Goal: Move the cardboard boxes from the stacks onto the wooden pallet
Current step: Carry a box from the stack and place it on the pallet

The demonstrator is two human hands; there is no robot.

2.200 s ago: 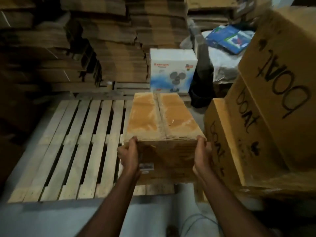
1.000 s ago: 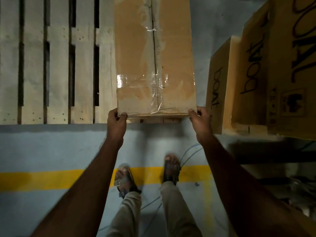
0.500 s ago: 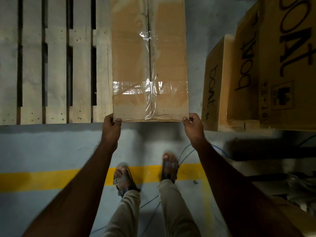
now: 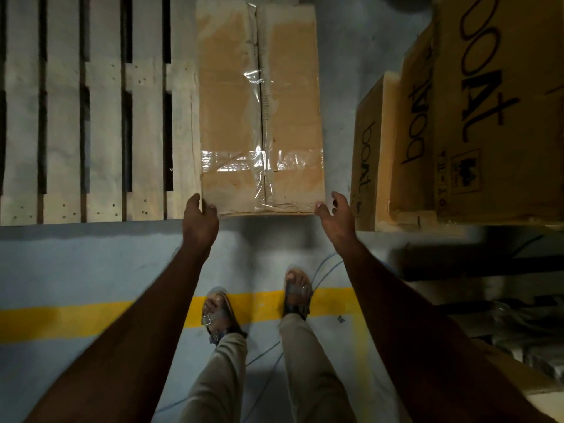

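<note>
Grey concrete floor [image 4: 76, 264] with a yellow line [image 4: 61, 319] fronts the wooden pallet [image 4: 100, 123]. On the pallet's right end lies a tan cardboard box [image 4: 259, 111], its seam taped clear. Right of the pallet stand stacked boxes [image 4: 457, 123] handwritten "boat". Left hand [image 4: 200, 221] touches the box's near corner; right hand [image 4: 334, 221] hovers spread, just beside it.

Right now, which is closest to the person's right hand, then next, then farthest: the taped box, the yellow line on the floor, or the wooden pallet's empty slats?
From the right hand in the head view:
1. The taped box, just to its left, the thumb at its near corner.
2. The yellow line, lower down on the floor by the feet.
3. The pallet's empty slats, far left, beyond the box.
</note>
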